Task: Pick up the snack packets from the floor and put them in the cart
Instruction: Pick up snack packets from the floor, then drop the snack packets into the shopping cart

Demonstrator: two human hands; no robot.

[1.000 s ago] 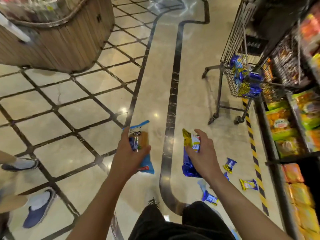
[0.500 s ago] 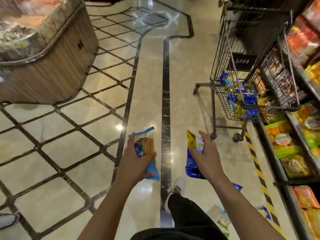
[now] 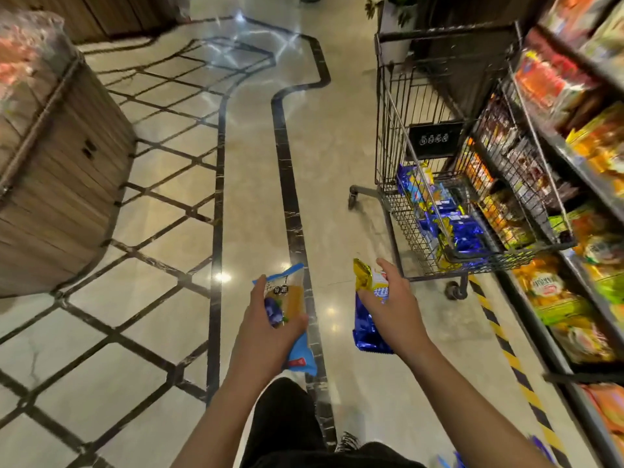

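Two hands (image 3: 266, 329), apparently two packets (image 3: 366, 319).

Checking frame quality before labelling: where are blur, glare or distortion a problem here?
Head view: stocked store shelves at right smear with motion blur; ceiling-light glare spots the glossy tiled floor; wide-angle lens bends the black wire shopping cart; both held packets stay readable.

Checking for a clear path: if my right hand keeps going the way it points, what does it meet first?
Probably the cart: the right hand points up-right at its near wire side, with bare floor between. Depth is unclear.
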